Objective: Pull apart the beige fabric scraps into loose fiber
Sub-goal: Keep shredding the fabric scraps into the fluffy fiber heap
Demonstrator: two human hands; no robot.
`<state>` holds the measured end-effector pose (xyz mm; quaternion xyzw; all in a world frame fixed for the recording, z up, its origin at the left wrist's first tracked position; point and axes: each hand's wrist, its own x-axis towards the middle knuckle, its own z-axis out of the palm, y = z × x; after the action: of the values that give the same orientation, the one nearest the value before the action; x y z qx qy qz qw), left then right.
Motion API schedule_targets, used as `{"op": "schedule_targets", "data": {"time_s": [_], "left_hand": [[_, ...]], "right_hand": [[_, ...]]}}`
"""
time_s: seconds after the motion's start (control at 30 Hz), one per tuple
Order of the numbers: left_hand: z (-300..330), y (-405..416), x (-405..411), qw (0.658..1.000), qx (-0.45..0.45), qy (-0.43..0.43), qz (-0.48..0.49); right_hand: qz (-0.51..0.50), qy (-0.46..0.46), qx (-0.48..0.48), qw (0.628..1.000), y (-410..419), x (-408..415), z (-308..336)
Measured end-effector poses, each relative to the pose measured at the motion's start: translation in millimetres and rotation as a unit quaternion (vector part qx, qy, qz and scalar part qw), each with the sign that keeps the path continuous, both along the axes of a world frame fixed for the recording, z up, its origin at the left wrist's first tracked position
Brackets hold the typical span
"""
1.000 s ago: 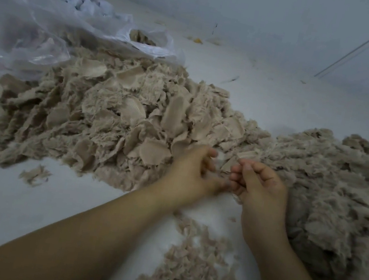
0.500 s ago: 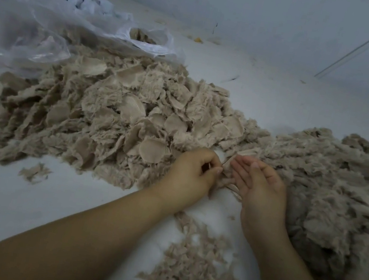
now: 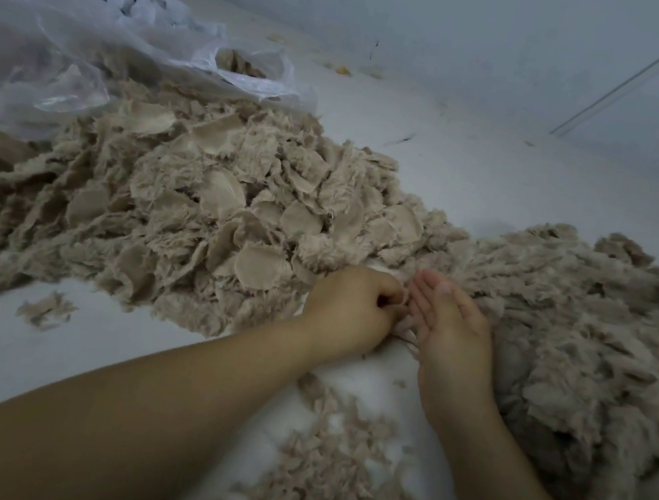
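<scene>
A big heap of beige fabric scraps (image 3: 196,201) covers the left and middle of the white floor. To the right lies a broad mound of loose beige fiber (image 3: 592,337). My left hand (image 3: 348,309) is curled into a fist at the near edge of the scrap heap and pinches a small scrap, mostly hidden by its fingers. My right hand (image 3: 453,336) sits right beside it with fingers straight and close together, palm turned toward the left hand, touching thin fibers that trail down between the two hands.
A clear plastic bag (image 3: 91,48) with more scraps lies at the back left. Torn bits (image 3: 328,481) are scattered on the floor between my forearms, and one stray scrap (image 3: 45,309) lies at the left. A wall (image 3: 445,16) runs behind.
My left hand has closed tighter into a fist. My right hand's fingers, curled a second ago, have straightened, and both hands have shifted slightly forward toward the heap.
</scene>
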<state>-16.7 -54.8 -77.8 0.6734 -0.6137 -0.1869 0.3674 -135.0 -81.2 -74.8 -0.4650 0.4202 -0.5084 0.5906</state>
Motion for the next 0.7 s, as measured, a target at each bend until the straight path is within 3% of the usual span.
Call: {"op": "schedule_targets", "data": {"time_s": [0.13, 0.27, 0.53, 0.7], "left_hand": [[-1, 17, 12, 0.986, -0.03, 0.16, -0.036], [-3, 30, 20, 0.949, -0.051, 0.312, -0.017], [4, 32, 9, 0.949, -0.106, 0.296, -0.002], [6, 34, 8, 0.951, -0.123, 0.284, 0.011]], "right_hand": [[-0.037, 0.059, -0.006, 0.998, -3, -3, -2], [-0.065, 0.103, -0.032, 0.992, -2, -7, 0], [0.009, 0.169, -0.156, 0.973, 11, -4, 1], [0.014, 0.125, -0.164, 0.978, 12, -4, 1]]}}
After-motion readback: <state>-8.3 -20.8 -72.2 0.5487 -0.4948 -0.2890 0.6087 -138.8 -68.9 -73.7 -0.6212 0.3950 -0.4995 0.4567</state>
